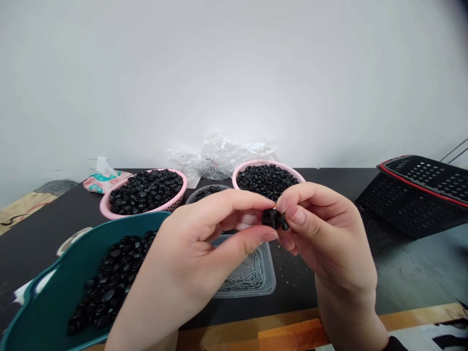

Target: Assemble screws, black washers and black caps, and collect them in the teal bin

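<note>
My left hand (208, 243) pinches a small black round plastic part (270, 218) between thumb and fingers. Against its right side sits a smaller black knob-like piece (284, 223), gripped by the fingertips of my right hand (321, 234). The two pieces meet or touch between my hands; how they join is hidden. Below them lies a clear plastic tray (269, 278) with many thin metal pins (252, 275). On the left, partly behind my left forearm, a teal scoop-shaped bin (47, 312) holds a heap of black round parts (109, 287).
Pink baskets of small black parts stand at the back left (106, 207) and back centre (236, 178). Between them are a round clear tub (192, 195) and crumpled plastic bags (219, 156). A tissue pack (100, 180) lies left; a black red-rimmed basket (409, 200) stands right.
</note>
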A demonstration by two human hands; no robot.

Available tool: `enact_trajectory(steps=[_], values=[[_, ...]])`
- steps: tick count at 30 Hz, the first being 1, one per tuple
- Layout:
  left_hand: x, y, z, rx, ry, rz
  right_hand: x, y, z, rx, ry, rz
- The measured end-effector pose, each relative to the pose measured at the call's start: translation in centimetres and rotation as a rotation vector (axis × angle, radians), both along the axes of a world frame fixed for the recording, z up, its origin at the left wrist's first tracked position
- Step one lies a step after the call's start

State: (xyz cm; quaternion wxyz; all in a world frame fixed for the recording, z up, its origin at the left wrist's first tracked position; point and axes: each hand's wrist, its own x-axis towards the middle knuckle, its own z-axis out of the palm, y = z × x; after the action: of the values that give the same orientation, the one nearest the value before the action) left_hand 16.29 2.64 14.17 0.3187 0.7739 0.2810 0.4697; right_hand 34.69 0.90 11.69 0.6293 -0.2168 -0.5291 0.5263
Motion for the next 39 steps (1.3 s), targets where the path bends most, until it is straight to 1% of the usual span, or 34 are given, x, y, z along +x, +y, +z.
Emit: enact_trajectory(steps=[7,11,13,18,22,24,26,28,31,32,34,36,39], values=[[0.3,0.1,0.4,-0.069,-0.028,-0.008,-0.1,-0.4,0.2,-0.005,0.008,-0.004],[0.3,0.1,0.5,-0.155,-0.046,-0.076,0.0,-0.7,0.3,-0.003,-0.003,-0.019],[0.2,0.0,0.5,-0.131,-0.035,-0.088,0.1,-0.7,0.4,0.004,-0.012,-0.037],[0.2,0.1,0.6,-0.032,0.025,0.005,0.3,-0.5,0.3,0.042,-0.064,-0.077],[0.1,0.2,0.4,0.035,0.072,0.039,0.3,-0.4,0.2,0.063,-0.122,-0.145],[0.1,0.1,0.2,0.080,0.086,0.046,0.4,-0.1,0.2,0.055,-0.146,-0.147],[0.0,0.1,0.1,0.129,0.099,0.038,0.4,0.3,0.3,0.034,-0.183,-0.087],[0.1,0.2,0.0,0.194,0.111,0.047,0.5,0.6,0.3,0.020,-0.228,0.022],[0.3,0.2,-0.2,0.294,0.100,0.129,0.4,0.7,0.1,0.021,-0.241,0.168],[0.4,0.2,-0.2,0.303,0.087,0.144,0.4,0.6,0.0,0.023,-0.225,0.198],[0.6,0.2,-0.4,0.286,0.045,0.118,0.0,0.5,-0.4,0.025,-0.179,0.216],[0.8,0.2,-0.5,0.276,-0.004,0.100,-0.5,0.5,-0.8,0.039,-0.127,0.176],[1.4,0.4,-0.8,0.311,-0.045,0.138,-1.6,0.5,-1.3,0.080,-0.064,0.001]])
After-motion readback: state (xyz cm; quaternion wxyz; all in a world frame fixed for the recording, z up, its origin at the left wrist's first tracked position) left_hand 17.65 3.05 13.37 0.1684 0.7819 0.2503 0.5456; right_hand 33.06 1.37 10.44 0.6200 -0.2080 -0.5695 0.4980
